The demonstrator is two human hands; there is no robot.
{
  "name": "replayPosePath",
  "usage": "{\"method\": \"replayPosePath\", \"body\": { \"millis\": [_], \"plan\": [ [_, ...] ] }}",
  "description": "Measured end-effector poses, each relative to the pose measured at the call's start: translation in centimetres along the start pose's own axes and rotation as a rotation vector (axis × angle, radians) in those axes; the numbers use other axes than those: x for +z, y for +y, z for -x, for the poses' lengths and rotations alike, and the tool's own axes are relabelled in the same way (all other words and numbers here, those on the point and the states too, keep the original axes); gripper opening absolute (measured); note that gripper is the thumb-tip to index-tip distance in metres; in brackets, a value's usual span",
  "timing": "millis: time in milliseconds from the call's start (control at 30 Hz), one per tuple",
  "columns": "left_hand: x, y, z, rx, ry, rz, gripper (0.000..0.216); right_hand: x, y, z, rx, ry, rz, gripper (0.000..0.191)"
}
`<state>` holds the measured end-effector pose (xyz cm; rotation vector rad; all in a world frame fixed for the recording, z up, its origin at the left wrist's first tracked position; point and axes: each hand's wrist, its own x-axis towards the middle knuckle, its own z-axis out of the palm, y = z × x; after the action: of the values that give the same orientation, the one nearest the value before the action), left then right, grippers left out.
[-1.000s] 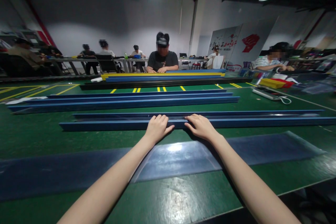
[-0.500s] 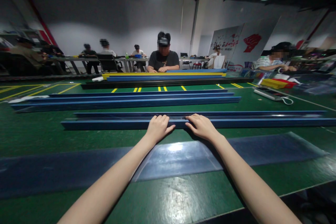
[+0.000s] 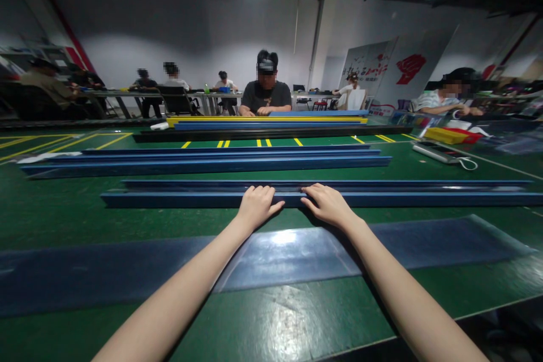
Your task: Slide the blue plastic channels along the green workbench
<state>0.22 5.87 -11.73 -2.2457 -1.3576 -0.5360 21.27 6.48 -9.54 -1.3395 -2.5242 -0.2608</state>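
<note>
While both bare arms stretch forward over the green table, the head view shows two hands side by side on one long blue rail, which lies left to right across the middle of the table. The left hand and the right hand are palm down, fingers bent over the rail's top edge, and each thumb lies out along the rail toward the other hand. A small gap stays between the thumbs. The fingertips are hidden behind the edge, so I cannot tell whether the hands clamp the rail or only press on it.

Just beyond this rail lies a second blue rail, parallel to it. Whether the two touch or form one piece is not clear. On the near side, between the rails and the person, one flat dark blue sheet lies lengthwise, with both forearms crossing above it.

Farther off, a group of blue rails shows three long edges. Beyond that is one stack of yellow, blue and black strips. One person in a dark shirt sits behind that stack, hands on the table. At far right lie one white power strip and, beyond it, a yellow tray. Several more people sit at tables by the far wall.
</note>
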Motion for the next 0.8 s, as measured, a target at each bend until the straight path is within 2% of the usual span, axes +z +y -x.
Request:
{"method": "replayPosePath", "body": {
  "millis": [467, 800],
  "plan": [
    [0.17, 0.01, 0.0, -0.007, -0.006, 0.006, 0.034, 0.03, -0.02, -0.06, -0.004, 0.001, 0.023, 0.03],
    [0.07, -0.06, -0.05, 0.041, 0.056, 0.002, 0.031, -0.05, -0.42, -0.3, -0.014, -0.007, 0.009, 0.027]
  ]
}}
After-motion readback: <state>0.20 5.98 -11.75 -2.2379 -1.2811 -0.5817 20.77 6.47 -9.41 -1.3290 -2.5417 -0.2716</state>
